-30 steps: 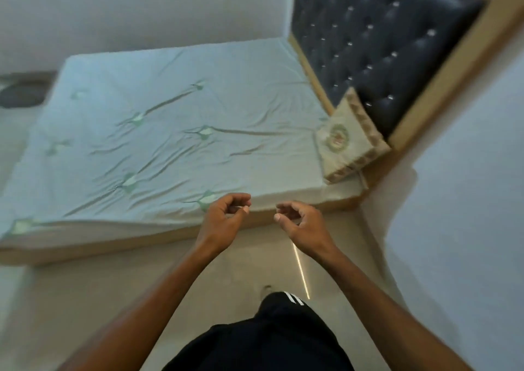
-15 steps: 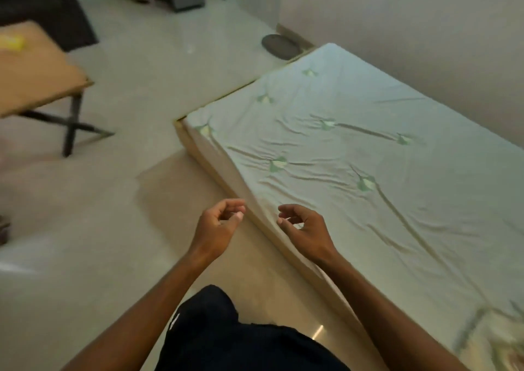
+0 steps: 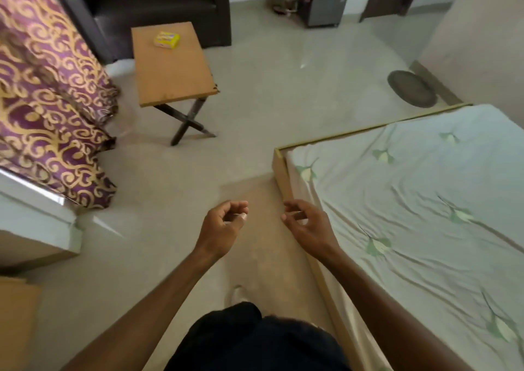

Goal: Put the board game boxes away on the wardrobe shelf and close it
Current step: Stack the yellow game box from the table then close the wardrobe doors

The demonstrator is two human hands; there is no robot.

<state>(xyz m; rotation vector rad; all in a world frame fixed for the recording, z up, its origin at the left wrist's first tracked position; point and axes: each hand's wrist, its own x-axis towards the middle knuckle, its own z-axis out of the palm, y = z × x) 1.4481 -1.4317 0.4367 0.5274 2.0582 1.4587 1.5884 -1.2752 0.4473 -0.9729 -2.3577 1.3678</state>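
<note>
board game boxes: the only candidate in view is one small yellow box point(image 3: 167, 40) lying flat near the far end of the wooden folding table point(image 3: 173, 70), well apart from the person. whether it is a game box i cannot tell; its print is too small to read. no wardrobe or shelf shows in this view.

both hands are empty. the left hand point(image 3: 224, 227) and right hand point(image 3: 307, 223) hang side by side over the bare floor point(image 3: 255, 132), fingers loosely curled, gripping nothing and touching nothing. the right one hovers just beside the corner of the bed point(image 3: 411, 200).

around the table stand a dark armchair point(image 3: 158, 5) behind it and a purple and gold curtain point(image 3: 48, 93) to its left.

judging from this, the job sits at a fetching stage: the box is not yet picked up. risks from here: the table stands on crossed folding legs, so a bump in reaching could rock it and slide the box off. the bed frame's corner juts into the walking path and could catch a shin. a one-handed snatch at a light carton could also crush it.
</note>
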